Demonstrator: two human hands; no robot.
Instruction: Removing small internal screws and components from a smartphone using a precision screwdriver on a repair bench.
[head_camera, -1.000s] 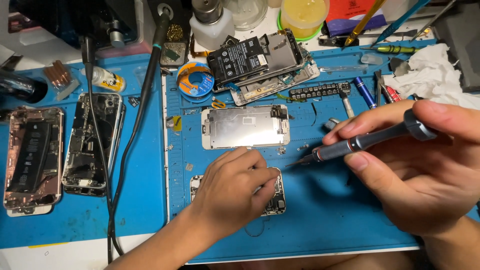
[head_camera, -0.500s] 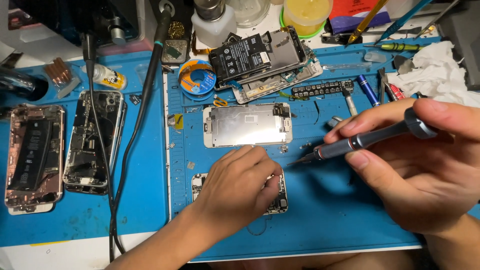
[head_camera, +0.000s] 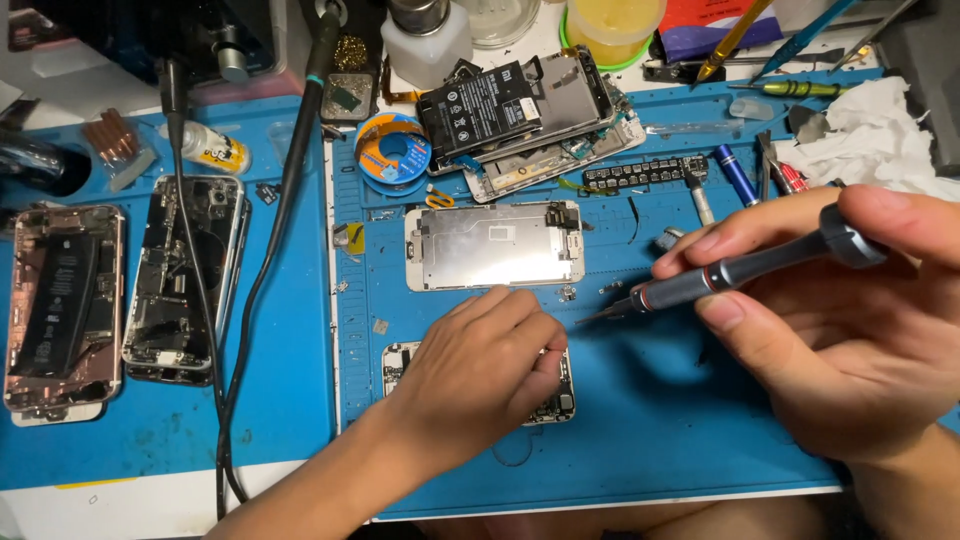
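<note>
My left hand (head_camera: 480, 370) lies palm down over an opened phone body (head_camera: 558, 398) on the blue work mat (head_camera: 660, 430), covering most of it, fingers curled at its upper right edge. My right hand (head_camera: 850, 330) grips a dark grey precision screwdriver (head_camera: 730, 272); its tip hangs just above the mat to the right of my left fingertips. A detached phone screen assembly (head_camera: 495, 245) lies face down just beyond my left hand.
Two opened phones (head_camera: 60, 305) (head_camera: 185, 280) lie at the left, with a black cable (head_camera: 265, 260) running across them. A battery on a dismantled phone (head_camera: 520, 105), a solder wick spool (head_camera: 398, 152), a bit holder (head_camera: 645, 172), bottles, tools and crumpled tissue (head_camera: 870, 130) crowd the far edge.
The view has shifted slightly. My right hand has carried the screwdriver a little upward and rightward; my left hand stays on the phone body.
</note>
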